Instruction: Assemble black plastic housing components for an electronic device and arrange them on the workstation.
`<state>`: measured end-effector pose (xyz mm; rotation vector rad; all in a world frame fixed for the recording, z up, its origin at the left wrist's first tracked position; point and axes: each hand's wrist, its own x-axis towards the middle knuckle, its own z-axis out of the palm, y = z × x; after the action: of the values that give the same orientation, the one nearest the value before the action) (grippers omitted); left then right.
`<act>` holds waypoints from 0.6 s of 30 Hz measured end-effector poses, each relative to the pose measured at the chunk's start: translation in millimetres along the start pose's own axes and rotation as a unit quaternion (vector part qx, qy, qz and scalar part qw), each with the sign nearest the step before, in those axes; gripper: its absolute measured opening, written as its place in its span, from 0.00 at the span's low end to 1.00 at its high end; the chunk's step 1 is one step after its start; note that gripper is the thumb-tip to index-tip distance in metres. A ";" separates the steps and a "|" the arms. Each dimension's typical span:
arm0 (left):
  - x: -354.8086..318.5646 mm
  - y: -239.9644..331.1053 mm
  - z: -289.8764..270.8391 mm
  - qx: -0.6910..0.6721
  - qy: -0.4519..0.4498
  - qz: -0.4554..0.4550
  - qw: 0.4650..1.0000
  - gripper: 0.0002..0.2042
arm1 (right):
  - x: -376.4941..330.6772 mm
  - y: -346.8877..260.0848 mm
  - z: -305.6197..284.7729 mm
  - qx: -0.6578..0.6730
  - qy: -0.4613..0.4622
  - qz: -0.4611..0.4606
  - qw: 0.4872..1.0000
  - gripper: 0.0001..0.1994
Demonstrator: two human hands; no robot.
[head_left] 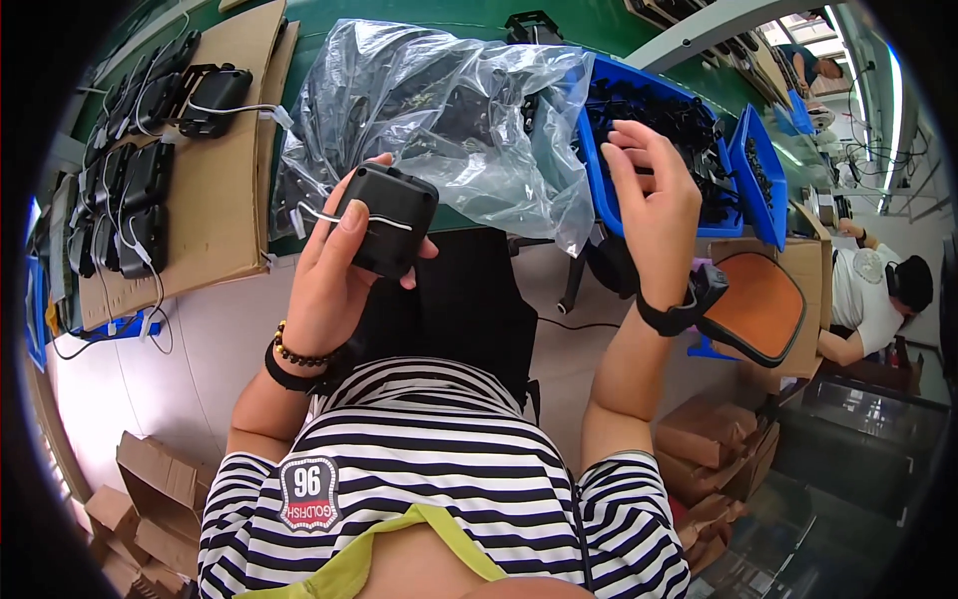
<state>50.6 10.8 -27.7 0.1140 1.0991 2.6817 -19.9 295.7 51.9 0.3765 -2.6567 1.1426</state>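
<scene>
My left hand [337,238] is closed around a black plastic box-shaped device [391,218], held up in front of my body. A white cable runs across the device and trails off to its left. My right hand [654,190] is over the near left part of a blue bin [602,190] full of small black parts [659,115]. Its fingers are curved and loosely apart, with nothing visible in them. Whether they touch the parts is hard to make out. A clear plastic bag [429,110] with dark items inside lies between the device and the bin.
Several black devices with white cables [145,180] stand on cardboard [225,190] at the left. A smaller blue tray [750,170] sits right of the bin. An orange-backed chair [758,304] and cardboard boxes [165,489] stand lower down. Another person [878,290] works at far right.
</scene>
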 end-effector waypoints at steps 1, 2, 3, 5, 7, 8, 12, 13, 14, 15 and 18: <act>-1.2 -1.4 2.3 0.019 0.004 -0.004 1.000 0.29 | 7.5 22.6 -8.4 -0.127 0.039 -0.032 0.991 0.16; -1.9 -2.6 4.7 0.039 0.007 -0.008 0.999 0.29 | 12.4 44.8 -11.7 -0.252 0.077 -0.063 0.962 0.16; -2.5 -3.7 5.7 0.060 0.017 -0.010 0.998 0.29 | 19.3 57.8 -6.3 -0.248 0.078 -0.064 0.964 0.16; -3.3 -4.4 7.7 0.067 0.022 -0.013 0.997 0.30 | 30.6 71.5 0.3 -0.369 0.012 -0.152 0.917 0.16; -1.6 -5.1 11.7 0.086 0.035 -0.023 0.995 0.33 | 35.2 76.5 3.0 -0.422 -0.021 -0.198 0.884 0.17; -0.7 -5.2 12.4 0.085 0.036 -0.020 0.996 0.33 | 36.8 78.2 3.9 -0.441 -0.044 -0.172 0.880 0.17; 1.5 -2.2 10.5 0.033 0.054 -0.022 0.998 0.28 | 46.0 75.2 -3.7 -0.469 -0.067 -0.138 0.870 0.17; 2.8 -0.3 10.8 0.036 0.055 -0.022 0.998 0.28 | 46.9 73.9 -13.6 -0.462 -0.045 -0.146 0.873 0.17; 2.3 1.4 11.4 0.039 0.056 -0.025 0.997 0.28 | 48.1 75.0 -22.1 -0.455 -0.024 -0.153 0.877 0.16; 2.4 2.7 11.9 0.042 0.056 -0.027 0.997 0.29 | 51.6 78.7 -30.2 -0.457 -0.024 -0.157 0.875 0.16; 4.4 6.1 12.4 0.042 0.051 -0.034 0.997 0.29 | 60.9 91.9 -60.3 -0.172 0.061 -0.007 0.983 0.13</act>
<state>47.2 16.2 -14.6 -0.0452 1.2227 2.6061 -100.4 392.0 48.8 0.2512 -2.6658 0.6583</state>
